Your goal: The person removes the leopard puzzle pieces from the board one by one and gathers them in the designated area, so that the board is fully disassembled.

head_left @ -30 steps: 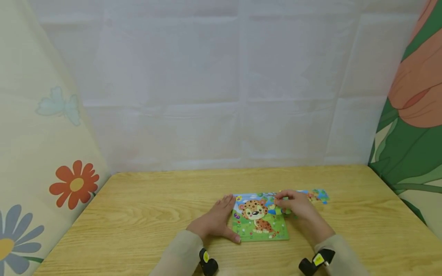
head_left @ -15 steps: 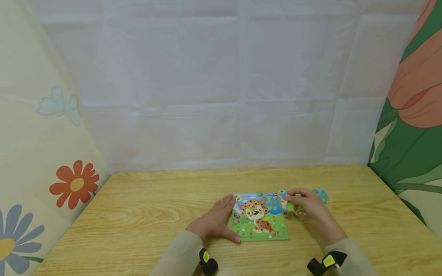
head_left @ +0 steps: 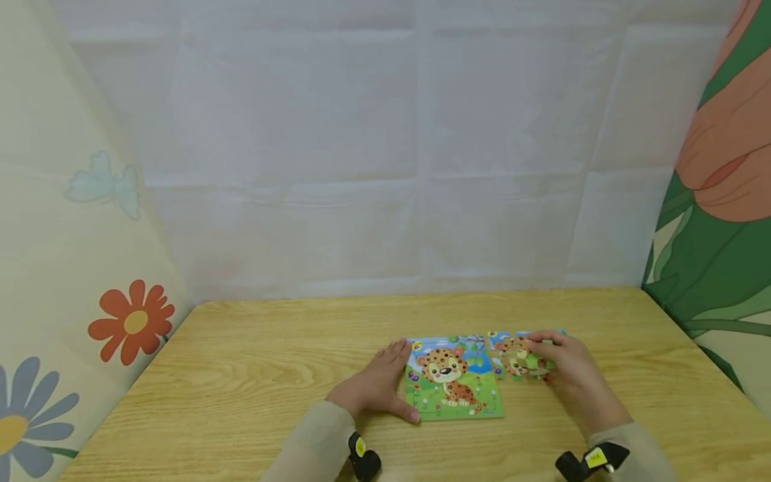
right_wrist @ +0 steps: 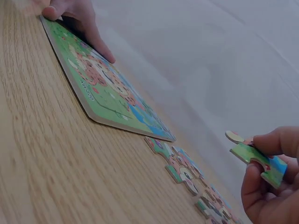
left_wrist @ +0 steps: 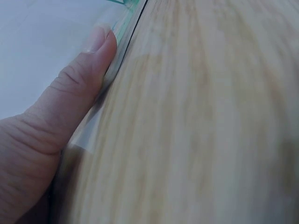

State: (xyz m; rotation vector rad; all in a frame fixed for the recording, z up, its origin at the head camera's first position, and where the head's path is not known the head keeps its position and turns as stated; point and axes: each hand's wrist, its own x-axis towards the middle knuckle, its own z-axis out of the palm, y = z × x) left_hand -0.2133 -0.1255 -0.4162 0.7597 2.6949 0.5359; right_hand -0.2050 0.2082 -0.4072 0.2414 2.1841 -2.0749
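My left hand (head_left: 382, 381) lies along the left edge of a square puzzle board (head_left: 454, 412) with a picture of a spotted leopard cub. Its fingers are extended near the upper left corner, and in the left wrist view its thumb (left_wrist: 79, 79) rests at the board's edge. To the right of the board, my right hand (head_left: 572, 361) pinches a green and blue jigsaw piece (right_wrist: 244, 153) between thumb and fingers, raised over the table. Below it, several puzzle pieces (right_wrist: 180, 170) lie close together beside the board's right edge, partly covered by the hand in the head view.
The wooden table (head_left: 271, 361) reaches back to a white cloth (head_left: 301, 167). Printed panels with flowers stand at the left (head_left: 36, 268) and right (head_left: 723, 268) sides.
My right hand has moved right, from over the board's upper right corner to above the loose pieces, carrying the jigsaw piece. The left hand and board stay put.
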